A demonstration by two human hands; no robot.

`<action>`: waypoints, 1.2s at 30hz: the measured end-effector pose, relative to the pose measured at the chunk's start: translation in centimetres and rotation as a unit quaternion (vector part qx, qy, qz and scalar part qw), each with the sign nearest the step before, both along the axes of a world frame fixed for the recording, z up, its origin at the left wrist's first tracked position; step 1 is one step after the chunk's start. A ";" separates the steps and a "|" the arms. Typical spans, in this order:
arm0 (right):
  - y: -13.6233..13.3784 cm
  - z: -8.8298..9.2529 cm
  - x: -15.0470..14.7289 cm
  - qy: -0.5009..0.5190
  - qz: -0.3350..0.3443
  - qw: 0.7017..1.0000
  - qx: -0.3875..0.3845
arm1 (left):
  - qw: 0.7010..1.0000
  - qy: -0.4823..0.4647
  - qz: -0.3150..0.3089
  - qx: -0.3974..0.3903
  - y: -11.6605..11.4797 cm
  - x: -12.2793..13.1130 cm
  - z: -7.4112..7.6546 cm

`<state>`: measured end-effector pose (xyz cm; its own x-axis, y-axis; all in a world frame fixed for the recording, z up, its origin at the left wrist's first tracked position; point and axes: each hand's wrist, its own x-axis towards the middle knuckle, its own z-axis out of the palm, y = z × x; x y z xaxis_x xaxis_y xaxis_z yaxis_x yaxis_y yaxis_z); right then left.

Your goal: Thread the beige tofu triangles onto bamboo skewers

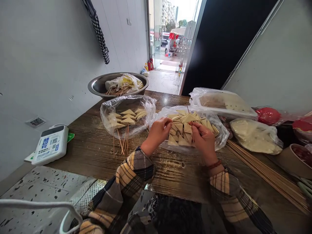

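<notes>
My left hand [160, 131] is closed in a pinch at the left edge of a clear plastic bag [223, 138]; what its fingertips hold, if anything, I cannot make out. Inside that bag lie many tan triangular pieces [183, 140], like folded tofu skin. Over the pile, my right hand [204, 139] is closed in a pinch, and a thin wooden skewer [188, 110] points away from its fingertips. The skewer's lower part is hidden. Left of my hands, an open plastic bag [107, 112] holds skewered triangles [128, 121], their sticks [125, 141] reaching out onto the table.
A metal basin [94, 87] with bagged skewers stands at the back left. A bundle of bare skewers [265, 174] lies at right, near a bag of pale pieces [255, 136], a wrapped white tray [224, 100] and a bowl [292, 159]. A white device [51, 144] sits at left.
</notes>
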<state>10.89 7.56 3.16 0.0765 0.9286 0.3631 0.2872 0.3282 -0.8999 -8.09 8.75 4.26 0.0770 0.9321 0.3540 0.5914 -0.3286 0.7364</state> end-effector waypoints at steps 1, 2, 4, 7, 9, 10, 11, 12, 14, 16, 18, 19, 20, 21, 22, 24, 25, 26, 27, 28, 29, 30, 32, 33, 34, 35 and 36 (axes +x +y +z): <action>0.0 0.0 0.0 0.006 0.001 1.000 0.003 | 0.996 0.081 0.014 0.015 0.0 -0.1 0.0; 0.1 0.0 0.0 0.009 0.002 1.000 0.006 | 0.988 0.149 0.019 0.023 -0.1 -0.1 0.0; 0.2 -0.1 0.1 0.007 0.007 1.000 0.013 | 0.968 0.249 0.020 0.019 -0.3 0.1 -0.1; 0.3 -0.3 0.1 0.000 0.013 1.000 0.012 | 0.944 0.328 0.031 0.007 -0.6 0.6 -0.3; 0.3 -0.4 0.1 -0.004 0.012 1.000 0.003 | 0.935 0.354 0.034 0.006 -0.8 1.0 -0.4; 0.2 -0.4 0.1 -0.006 0.012 1.000 -0.002 | 0.932 0.361 0.034 0.005 -0.8 1.1 -0.4; 0.2 -0.4 0.1 -0.008 0.014 1.000 -0.005 | 0.930 0.365 0.033 0.004 -0.8 1.3 -0.5; 0.1 -0.4 0.0 -0.010 0.017 1.000 -0.006 | 0.930 0.367 0.034 0.003 -0.8 1.3 -0.5; 0.0 -0.3 -0.1 -0.014 0.023 1.000 0.001 | 0.932 0.361 0.041 -0.001 -0.6 1.4 -0.7; -0.1 -0.2 -0.2 -0.016 0.022 1.000 0.011 | 0.935 0.351 0.046 -0.011 -0.5 1.4 -0.8; -0.2 -0.2 -0.2 -0.020 0.015 1.000 0.015 | 0.940 0.336 0.049 -0.026 -0.3 1.3 -1.0; -0.2 -0.2 -0.2 -0.023 0.012 1.000 0.013 | 0.943 0.327 0.048 -0.034 -0.3 1.3 -1.1; -0.2 -0.2 -0.2 -0.027 0.010 1.000 0.010 | 0.946 0.319 0.044 -0.042 -0.3 1.3 -1.2; -0.2 -0.2 -0.2 -0.030 0.009 0.999 0.007 | 0.948 0.313 0.040 -0.048 -0.3 1.3 -1.3; -0.2 -0.3 -0.2 -0.032 0.009 0.999 0.004 | 0.949 0.309 0.036 -0.053 -0.3 1.4 -1.4; -0.1 -0.4 -0.3 -0.032 0.010 0.999 0.006 | 0.948 0.312 0.036 -0.061 -0.4 1.6 -1.5; -0.1 -0.5 -0.3 -0.031 0.011 0.999 0.009 | 0.946 0.315 0.040 -0.061 -0.4 1.6 -1.5; 0.0 -0.6 -0.3 -0.030 0.012 0.999 0.013 | 0.946 0.316 0.046 -0.061 -0.4 1.7 -1.5; 0.0 -0.6 -0.3 -0.029 0.013 0.999 0.017 | 0.946 0.316 0.048 -0.059 -0.5 1.8 -1.5; 0.0 -0.7 -0.3 -0.028 0.013 0.999 0.020 | 0.947 0.312 0.048 -0.057 -0.5 1.9 -1.5; 0.1 -0.7 -0.3 -0.028 0.014 0.999 0.020 | 0.949 0.306 0.046 -0.057 -0.6 1.9 -1.5; 0.1 -0.7 -0.3 -0.028 0.014 0.999 0.019 | 0.952 0.297 0.043 -0.056 -0.6 1.9 -1.6; 0.1 -0.7 -0.2 -0.028 0.014 0.999 0.017 | 0.960 0.273 0.038 -0.055 -0.6 2.0 -1.7; 0.1 -0.7 -0.2 -0.029 0.015 0.999 0.017 | 0.964 0.258 0.037 -0.056 -0.5 2.0 -1.8; 0.1 -0.7 -0.2 -0.029 0.016 0.999 0.017 | 0.968 0.240 0.037 -0.056 -0.4 2.0 -2.0; 0.0 -0.6 -0.2 -0.029 0.018 0.999 0.018 | 0.974 0.218 0.036 -0.058 -0.3 1.9 -2.1; 0.0 -0.6 -0.2 -0.029 0.021 0.999 0.018 | 0.979 0.189 0.035 -0.062 -0.1 1.8 -2.1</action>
<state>10.74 7.58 2.54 0.0154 0.9171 0.3984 0.3235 0.3725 -0.8698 -6.28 8.63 2.11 0.1152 0.9738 0.1959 0.8472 -0.1993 0.4925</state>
